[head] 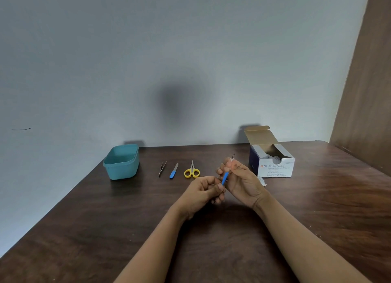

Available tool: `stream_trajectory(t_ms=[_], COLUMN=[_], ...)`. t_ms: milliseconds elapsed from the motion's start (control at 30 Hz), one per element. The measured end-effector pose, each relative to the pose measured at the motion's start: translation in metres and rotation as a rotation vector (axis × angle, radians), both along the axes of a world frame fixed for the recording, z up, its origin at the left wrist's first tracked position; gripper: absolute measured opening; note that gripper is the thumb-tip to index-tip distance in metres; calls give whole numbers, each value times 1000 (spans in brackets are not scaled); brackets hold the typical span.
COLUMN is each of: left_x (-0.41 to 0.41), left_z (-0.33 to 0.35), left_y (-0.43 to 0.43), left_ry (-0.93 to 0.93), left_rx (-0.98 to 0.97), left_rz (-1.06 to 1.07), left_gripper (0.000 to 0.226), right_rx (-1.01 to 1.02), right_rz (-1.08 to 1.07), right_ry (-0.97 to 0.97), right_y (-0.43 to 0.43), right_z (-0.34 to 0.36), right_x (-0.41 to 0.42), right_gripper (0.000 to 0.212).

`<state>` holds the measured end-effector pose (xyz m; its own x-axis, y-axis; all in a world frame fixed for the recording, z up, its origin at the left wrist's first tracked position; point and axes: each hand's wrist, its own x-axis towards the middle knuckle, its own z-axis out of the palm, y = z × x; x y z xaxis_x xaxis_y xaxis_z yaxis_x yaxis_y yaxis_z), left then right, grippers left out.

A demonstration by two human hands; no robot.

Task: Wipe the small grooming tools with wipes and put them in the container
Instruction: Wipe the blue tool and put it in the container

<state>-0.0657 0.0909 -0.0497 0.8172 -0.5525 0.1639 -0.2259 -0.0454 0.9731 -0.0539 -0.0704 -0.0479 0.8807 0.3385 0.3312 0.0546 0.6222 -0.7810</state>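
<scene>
The blue-handled tool [224, 178] is held up over the table [317, 208], between both hands, tilted so its metal tip pokes out above the right fingers. The left hand [204, 190] pinches the lower end of the handle between thumb and fingertips, probably to steady the tool. The right hand [241, 177] curls its fingers round the upper part, near the metal end. I judge this to be the wiping grip, though the wipe itself is hidden inside the fingers and I cannot make it out for sure.

A small torn wrapper [262, 180] lies on the table just beside the right wrist, which suggests a wipe is already out. The box of alcohol swabs [275, 168] stands open on the right, within easy reach of that hand.

The tweezers [162, 168], nail file [174, 171] and scissors [192, 171] lie in a neat row, apart from one another, likely waiting their turn. The teal tub [121, 162] sits at the left end of that row. No tool shows in the part of it that can be seen, so the task looks to be at its first tool.
</scene>
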Motion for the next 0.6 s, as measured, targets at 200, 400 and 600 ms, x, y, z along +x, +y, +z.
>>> stream_trajectory(t_ms=[200, 400, 600], left_x=[0, 0, -2], left_z=[-1, -2, -2], left_y=[-1, -3, -5], left_ry=[-15, -19, -29], left_rx=[-1, 22, 21], left_rz=[72, 153, 204], left_gripper=[18, 12, 8], right_rx=[-148, -312, -410], right_rz=[-222, -466, -675], right_ry=[-14, -6, -75], right_y=[4, 12, 18], right_z=[1, 2, -2], right_x=[-4, -9, -9], right_gripper=[23, 13, 11])
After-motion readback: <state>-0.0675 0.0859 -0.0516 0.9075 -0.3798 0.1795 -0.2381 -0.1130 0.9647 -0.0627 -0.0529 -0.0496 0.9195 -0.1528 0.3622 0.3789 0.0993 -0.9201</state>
